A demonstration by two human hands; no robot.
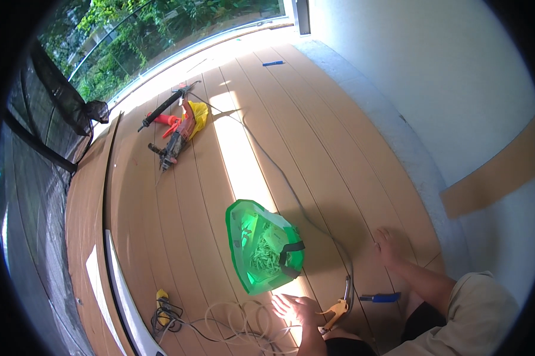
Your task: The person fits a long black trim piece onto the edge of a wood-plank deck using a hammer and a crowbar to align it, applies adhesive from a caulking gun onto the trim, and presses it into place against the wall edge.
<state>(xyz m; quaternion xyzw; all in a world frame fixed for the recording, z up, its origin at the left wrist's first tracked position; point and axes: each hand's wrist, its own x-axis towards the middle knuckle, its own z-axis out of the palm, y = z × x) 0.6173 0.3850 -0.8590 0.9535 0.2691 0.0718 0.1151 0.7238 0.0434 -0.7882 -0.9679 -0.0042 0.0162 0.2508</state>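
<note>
My left hand [296, 308] is low over the sunlit brown deck boards, with its fingers stretched out and apart, just below a green bag [236, 267]. The bag's mouth gapes upward, showing many small, thin pale pieces inside. A yellow-handled tool [337, 310] with a metal end lies right beside my left wrist. My right hand [387, 248] reaches to the right and rests on the boards near the wall, its fingers extended, holding nothing. Between my arms lies a blue-handled tool [381, 298] with a dark tip.
A corded power drill [175, 144], a black caulking gun [163, 111] and a yellow bag [199, 117] lie further off. Its grey cable [279, 169] runs toward me. Coiled tubing [220, 314] and a yellow plug [162, 299] sit at left. A white wall [410, 65] bounds the right.
</note>
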